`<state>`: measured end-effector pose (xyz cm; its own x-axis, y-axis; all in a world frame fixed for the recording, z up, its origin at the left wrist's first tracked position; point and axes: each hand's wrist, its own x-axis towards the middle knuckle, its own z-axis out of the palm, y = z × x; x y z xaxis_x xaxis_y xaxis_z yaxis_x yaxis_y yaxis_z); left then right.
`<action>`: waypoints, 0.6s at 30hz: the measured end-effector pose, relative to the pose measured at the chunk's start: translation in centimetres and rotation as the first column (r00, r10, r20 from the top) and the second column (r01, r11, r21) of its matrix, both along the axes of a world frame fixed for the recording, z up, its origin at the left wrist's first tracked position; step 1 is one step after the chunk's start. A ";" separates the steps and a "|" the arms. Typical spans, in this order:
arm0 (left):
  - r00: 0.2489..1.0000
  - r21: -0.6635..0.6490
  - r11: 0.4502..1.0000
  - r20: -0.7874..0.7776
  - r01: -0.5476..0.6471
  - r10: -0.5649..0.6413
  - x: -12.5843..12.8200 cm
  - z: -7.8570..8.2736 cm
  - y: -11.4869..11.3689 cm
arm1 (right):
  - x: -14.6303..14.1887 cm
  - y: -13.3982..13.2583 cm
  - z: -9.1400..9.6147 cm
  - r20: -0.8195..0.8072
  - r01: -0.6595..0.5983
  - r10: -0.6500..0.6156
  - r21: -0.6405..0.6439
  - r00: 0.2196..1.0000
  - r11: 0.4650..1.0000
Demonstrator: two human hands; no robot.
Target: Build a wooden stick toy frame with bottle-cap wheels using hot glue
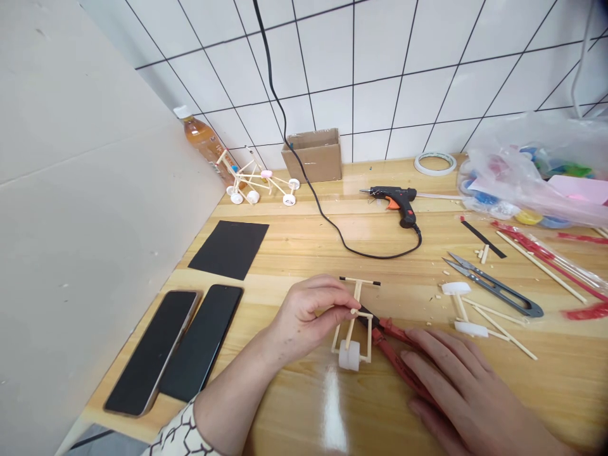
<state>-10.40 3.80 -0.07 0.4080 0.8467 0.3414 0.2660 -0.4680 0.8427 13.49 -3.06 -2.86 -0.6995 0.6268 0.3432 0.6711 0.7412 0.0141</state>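
Observation:
My left hand (313, 311) pinches a joint of a small wooden-stick frame (357, 292) between thumb and forefinger. The frame has a crossbar with black ends at its top and a wheel of white caps (349, 356) at the bottom. Red-handled pliers (403, 364) lie beside it, their dark jaws partly hidden behind the sticks. Around the handles of these pliers my right hand (456, 386) is closed, resting low over the table. Off to the right sits another stick piece with two white wheels (456, 289).
Grey snips (498, 288), wood scraps and a long stick (541, 266) lie at right. Farther back are a glue gun (396, 199) with its cord, a tape roll (435, 163), a cardboard box (316, 155) and a finished-looking stick tricycle (259, 180). Two phones (152, 351) lie left.

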 end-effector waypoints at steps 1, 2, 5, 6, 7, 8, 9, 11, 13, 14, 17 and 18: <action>1.000 0.001 1.000 0.002 0.002 -0.002 0.0 0.0 0.0 | 0.0 0.0 0.0 0.003 -0.001 0.001 0.002 1.000 1.000; 1.000 0.002 1.000 0.003 0.006 -0.006 0.0 0.0 0.0 | 0.0 0.0 0.0 0.007 0.000 0.000 0.001 1.000 1.000; 1.000 0.001 1.000 0.006 0.010 -0.010 0.0 0.1 0.0 | 0.1 0.0 0.0 0.019 0.003 -0.003 0.005 1.000 1.000; 1.000 0.001 1.000 0.008 0.010 -0.010 0.0 0.1 0.0 | 0.1 0.0 0.0 0.024 0.000 -0.001 0.006 1.000 1.000; 1.000 0.001 1.000 0.009 0.009 -0.009 0.0 0.1 0.0 | 0.1 0.0 0.0 0.027 -0.003 0.003 0.008 1.000 1.000; 1.000 0.000 1.000 0.011 0.008 -0.008 0.0 0.1 0.0 | 0.1 0.0 0.0 0.030 -0.006 0.006 0.007 1.000 1.000; 1.000 0.000 1.000 0.014 0.008 -0.008 0.0 0.1 0.0 | 0.0 0.0 0.0 0.032 -0.008 0.008 0.005 0.999 1.000; 1.000 -0.004 1.000 0.016 0.009 -0.009 0.0 0.0 0.0 | 0.0 0.0 0.0 0.041 -0.004 0.004 -0.001 0.999 1.000; 1.000 -0.008 1.000 0.014 0.011 -0.011 0.0 0.0 0.0 | 0.0 0.0 0.1 0.047 0.001 -0.001 -0.003 0.999 1.000; 1.000 -0.011 1.000 0.013 0.011 -0.011 0.0 0.0 0.0 | 0.0 0.0 0.1 0.049 0.001 0.000 -0.002 0.999 1.000; 1.000 -0.016 1.000 0.014 0.007 -0.007 0.0 -0.1 0.0 | 0.0 0.0 0.1 0.047 -0.002 0.002 -0.009 0.999 1.000; 1.000 -0.019 1.000 0.015 0.006 -0.005 0.0 -0.1 0.0 | 0.0 0.0 0.1 0.045 0.000 0.000 -0.013 0.999 1.000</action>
<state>-10.44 3.80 -0.16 0.4079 0.8507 0.3315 0.2511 -0.4536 0.8551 13.53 -3.06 -2.73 -0.7140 0.6310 0.3033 0.6699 0.7416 0.0343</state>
